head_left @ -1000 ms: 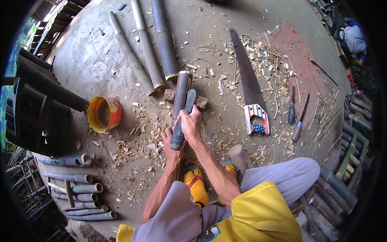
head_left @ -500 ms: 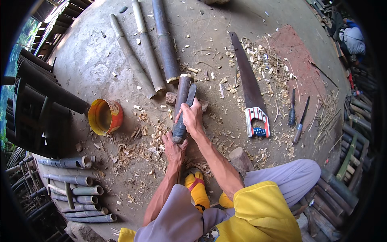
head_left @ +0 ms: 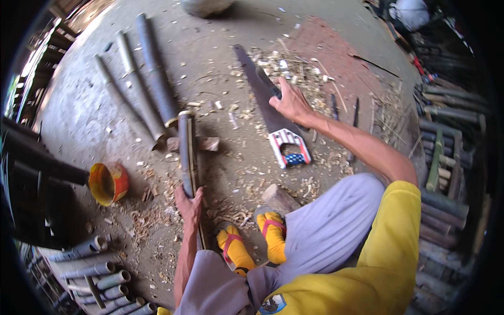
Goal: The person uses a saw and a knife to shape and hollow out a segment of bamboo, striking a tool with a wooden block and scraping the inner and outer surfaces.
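Observation:
My left hand [head_left: 190, 206] grips the lower part of a dark bamboo tube [head_left: 187, 139], with thumb and fingers on either side. The tube has a pale lengthwise strip along its right side. Its upper part lies over a reddish-brown block [head_left: 209, 144]. Away to the right, my right hand [head_left: 292, 106] is closed on a dark knife [head_left: 267, 81], whose handle is mostly covered by the fingers. Knife and hand are over a handsaw [head_left: 258, 97] with a red, white and blue handle; whether they touch it, I cannot tell.
Three bamboo poles [head_left: 158, 84] lie at the far left. A yellow-and-red bucket [head_left: 122, 181] stands left of my left hand. Two slim tools, one of them a knife [head_left: 356, 115], lie right of the saw. Shavings [head_left: 142, 223] litter the ground. Bamboo pieces [head_left: 89, 270] are at lower left.
My right hand has left the bamboo tube and swung up and right with the knife, over the saw. My left hand has stayed on the tube. The view has shifted rightward.

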### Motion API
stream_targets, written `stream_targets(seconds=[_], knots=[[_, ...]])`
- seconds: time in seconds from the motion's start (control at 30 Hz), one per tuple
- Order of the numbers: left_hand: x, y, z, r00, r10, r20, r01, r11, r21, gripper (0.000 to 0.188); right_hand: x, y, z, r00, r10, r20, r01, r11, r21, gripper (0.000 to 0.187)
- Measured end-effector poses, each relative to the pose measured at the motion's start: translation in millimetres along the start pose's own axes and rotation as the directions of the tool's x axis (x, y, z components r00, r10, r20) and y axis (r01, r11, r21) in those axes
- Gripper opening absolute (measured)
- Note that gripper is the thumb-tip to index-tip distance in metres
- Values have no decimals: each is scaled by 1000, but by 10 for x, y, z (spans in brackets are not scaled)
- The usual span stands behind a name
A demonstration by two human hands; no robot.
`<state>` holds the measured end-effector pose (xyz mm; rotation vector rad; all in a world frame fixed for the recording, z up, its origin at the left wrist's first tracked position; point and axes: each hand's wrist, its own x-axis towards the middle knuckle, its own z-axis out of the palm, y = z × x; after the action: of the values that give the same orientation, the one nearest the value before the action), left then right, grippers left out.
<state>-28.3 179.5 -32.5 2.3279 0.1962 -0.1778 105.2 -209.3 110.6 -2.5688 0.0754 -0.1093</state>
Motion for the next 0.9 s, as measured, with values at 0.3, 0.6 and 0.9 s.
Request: stream_targets(seconds=[0.3,0.6,0.9], knots=[[-716,19,-290,957,-268,111,267,963,22,61,-52,1907,246,873,399,-280,-428,903,-46,50],[-95,239,-232,994,-86,62,81,994,70,65,-611,2433,59,852,182,-492,-387,851,-355,41],[-468,537,-460,975,95,-199,-73,991,113,58,-1772,2826,92,783,555,-280,-602,790,-116,48]])
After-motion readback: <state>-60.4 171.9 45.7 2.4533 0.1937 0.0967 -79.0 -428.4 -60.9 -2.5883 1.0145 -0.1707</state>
